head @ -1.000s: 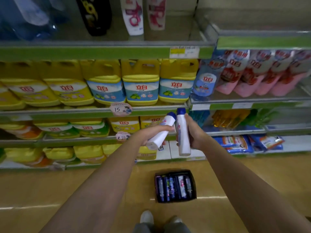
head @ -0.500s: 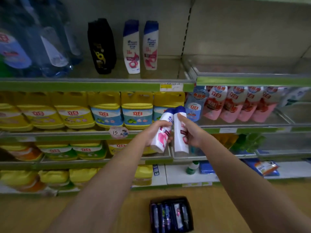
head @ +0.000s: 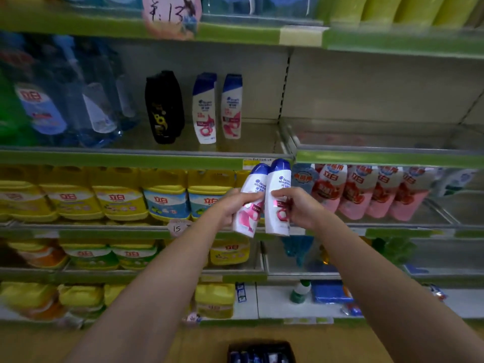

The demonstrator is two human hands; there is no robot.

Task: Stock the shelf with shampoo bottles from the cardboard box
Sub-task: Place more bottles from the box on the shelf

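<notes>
Bottles are mid-carry: the left hand (head: 231, 205) grips one shampoo bottle (head: 250, 203), the right hand (head: 296, 208) another (head: 278, 197), both below the shelf (head: 146, 155). Next, likely lift them beside the two standing bottles (head: 217, 108); more wait in the cardboard box (head: 262, 352).

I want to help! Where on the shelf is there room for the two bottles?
Bare shelf lies right of the two white shampoo bottles, up to the upright divider. The next bay right looks bare too. Left of the black bottle it is crowded with blue jugs.

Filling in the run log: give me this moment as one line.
phase: carrying to shelf | left hand: holds tilted shampoo bottle | right hand: holds upright shampoo bottle | shelf: two matching bottles standing
</notes>
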